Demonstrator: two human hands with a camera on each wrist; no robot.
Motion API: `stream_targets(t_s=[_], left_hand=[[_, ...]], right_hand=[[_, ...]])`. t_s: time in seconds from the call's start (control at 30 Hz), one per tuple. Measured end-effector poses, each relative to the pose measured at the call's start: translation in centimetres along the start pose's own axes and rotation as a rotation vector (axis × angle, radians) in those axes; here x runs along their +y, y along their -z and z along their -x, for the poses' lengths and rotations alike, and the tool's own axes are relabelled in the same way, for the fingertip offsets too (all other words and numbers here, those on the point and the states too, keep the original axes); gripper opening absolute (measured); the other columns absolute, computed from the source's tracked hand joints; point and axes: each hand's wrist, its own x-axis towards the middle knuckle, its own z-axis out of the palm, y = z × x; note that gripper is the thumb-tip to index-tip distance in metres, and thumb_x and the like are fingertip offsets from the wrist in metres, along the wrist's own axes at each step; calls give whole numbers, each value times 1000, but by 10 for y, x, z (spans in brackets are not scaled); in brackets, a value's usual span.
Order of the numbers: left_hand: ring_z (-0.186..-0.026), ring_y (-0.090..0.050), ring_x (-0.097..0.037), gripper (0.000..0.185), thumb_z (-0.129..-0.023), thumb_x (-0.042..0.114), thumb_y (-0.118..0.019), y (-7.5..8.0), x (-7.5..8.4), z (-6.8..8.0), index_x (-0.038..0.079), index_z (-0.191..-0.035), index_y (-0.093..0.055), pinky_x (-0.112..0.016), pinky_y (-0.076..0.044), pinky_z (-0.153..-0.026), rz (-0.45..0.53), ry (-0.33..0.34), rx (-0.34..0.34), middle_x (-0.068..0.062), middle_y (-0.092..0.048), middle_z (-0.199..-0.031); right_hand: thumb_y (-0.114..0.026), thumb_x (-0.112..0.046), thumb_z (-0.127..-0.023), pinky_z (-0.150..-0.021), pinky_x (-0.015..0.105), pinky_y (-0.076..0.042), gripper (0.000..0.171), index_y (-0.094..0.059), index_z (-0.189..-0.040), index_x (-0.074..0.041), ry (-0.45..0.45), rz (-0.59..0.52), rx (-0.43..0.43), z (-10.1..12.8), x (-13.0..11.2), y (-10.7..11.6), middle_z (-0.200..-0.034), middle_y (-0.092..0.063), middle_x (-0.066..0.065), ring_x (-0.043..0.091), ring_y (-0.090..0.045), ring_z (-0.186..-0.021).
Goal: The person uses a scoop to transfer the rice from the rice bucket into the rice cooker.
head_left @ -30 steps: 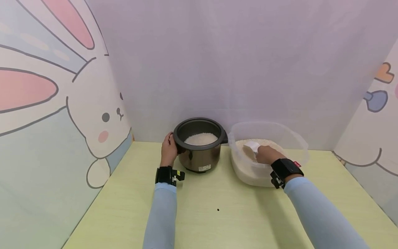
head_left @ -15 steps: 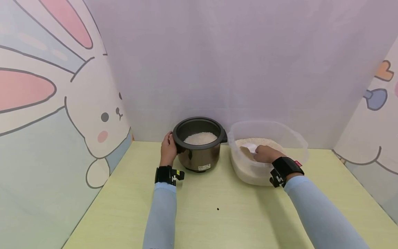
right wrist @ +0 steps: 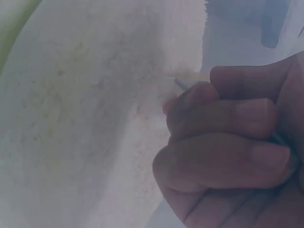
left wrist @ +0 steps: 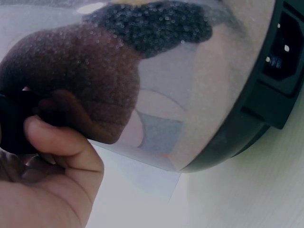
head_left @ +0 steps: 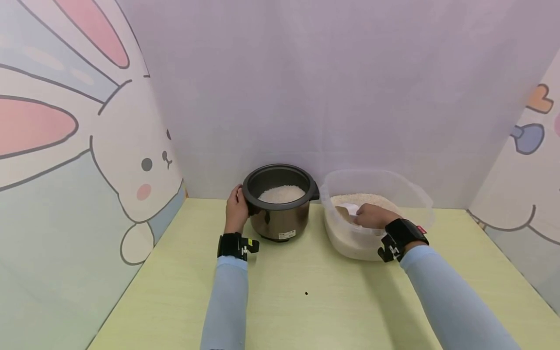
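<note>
In the head view, a dark brown rice cooker [head_left: 280, 224] without a lid stands at the back of the table with white rice [head_left: 282, 194] inside. My left hand [head_left: 236, 213] grips the black handle [left wrist: 16, 123] on its left side, thumb curled over it in the left wrist view. To the right, a clear plastic tub [head_left: 376, 179] holds more rice [head_left: 369, 199]. My right hand [head_left: 375, 216] reaches over the tub's near rim and grips a white scoop [head_left: 348, 209], whose bowl is down at the rice. The right wrist view shows its fingers [right wrist: 218, 161] curled round the handle.
The pale green table [head_left: 280, 311] carries a small dark speck [head_left: 306, 293] near its middle. A plain lilac cloth [head_left: 306, 87] hangs close behind the cooker and tub. Cartoon-printed panels [head_left: 131, 194] stand along both sides.
My right hand and the scoop have shifted slightly left within the tub, and the scoop's tilt has altered a little. The left hand keeps its grip and the cooker stays in place.
</note>
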Motion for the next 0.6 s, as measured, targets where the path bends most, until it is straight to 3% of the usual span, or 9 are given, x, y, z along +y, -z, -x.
stream_targets(t_s=[0.23, 0.47, 0.6], left_hand=[[-137, -46, -33, 50, -114, 32, -33, 0, -1, 0, 7, -157, -39, -55, -46, -104, 3, 6, 4, -16, -42, -158], [-140, -44, -33, 50, -114, 31, -33, 0, -1, 0, 5, -157, -39, -54, -42, -109, -1, -12, -2, -17, -41, -159], [-131, -49, -33, 50, -114, 32, -33, 0, 0, -1, 7, -157, -39, -53, -48, -100, -1, 3, 2, -16, -43, -157]], right_hand=[[-50, -20, -105, -60, 32, -30, 47, -37, -60, -20, -14, -38, -24, 2, -3, 1, -58, -26, -6, 12, -23, -55], [-50, -20, -106, -61, 32, -31, 49, -36, -59, -20, -3, -60, -26, 5, -3, 3, -57, -27, -6, 12, -23, -54], [-50, -20, -106, -62, 33, -32, 45, -43, -62, -19, 9, -75, -39, 4, -2, 3, -57, -31, -5, 13, -25, -54]])
